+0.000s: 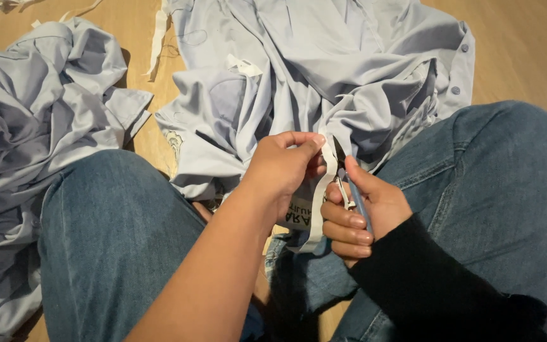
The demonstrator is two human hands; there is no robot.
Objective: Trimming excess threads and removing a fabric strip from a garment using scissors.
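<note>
Shirts [324,69]: two; snips [347,183]: one.

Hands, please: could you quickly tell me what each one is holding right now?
Left hand: closed, pinching the white label strip.
Right hand: closed around small thread snips.

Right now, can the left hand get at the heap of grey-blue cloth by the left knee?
Probably not freely: the left hand is pinching a white strip, and the left knee lies between it and the heap.
</note>
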